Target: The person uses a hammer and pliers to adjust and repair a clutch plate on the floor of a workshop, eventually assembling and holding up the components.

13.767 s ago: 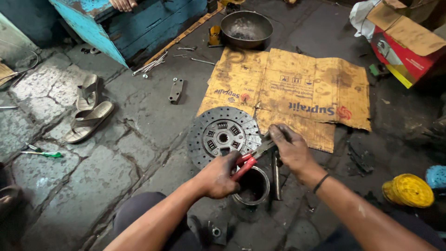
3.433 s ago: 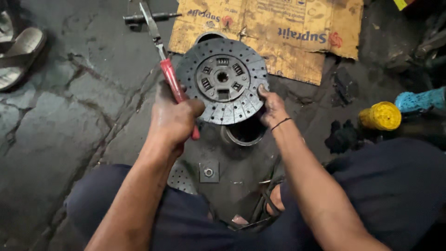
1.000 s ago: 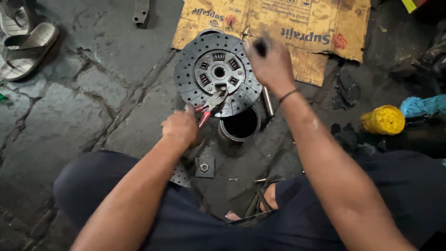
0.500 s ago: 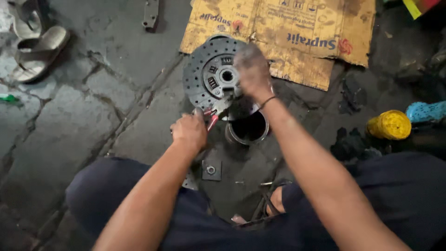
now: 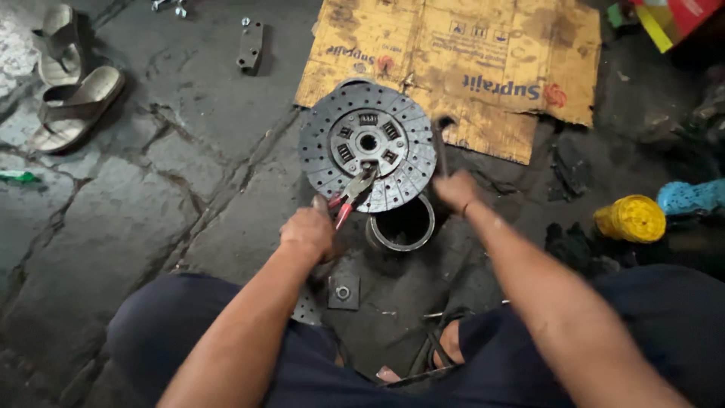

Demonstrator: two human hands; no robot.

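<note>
A round grey clutch disc (image 5: pixel 368 146) lies flat on the floor, its near edge resting over a metal ring (image 5: pixel 401 224). My left hand (image 5: pixel 308 230) grips red-handled pliers (image 5: pixel 351 193) whose jaws touch the disc near its hub. My right hand (image 5: pixel 455 189), blurred, is closed around a dark rod-like tool (image 5: pixel 439 143) held beside the disc's right edge. Both forearms reach out over my knees.
A stained flattened cardboard sheet (image 5: pixel 483 64) lies beyond the disc. Sandals (image 5: pixel 72 83) sit far left, a metal bracket (image 5: pixel 250 45) at the top. A small square plate with a nut (image 5: pixel 343 291) lies between my knees. Yellow (image 5: pixel 629 217) and blue (image 5: pixel 691 198) bundles sit right.
My right hand has swung down from over the disc to its right side with the dark tool. The pliers stay at the disc's hub area. The view has shifted slightly.
</note>
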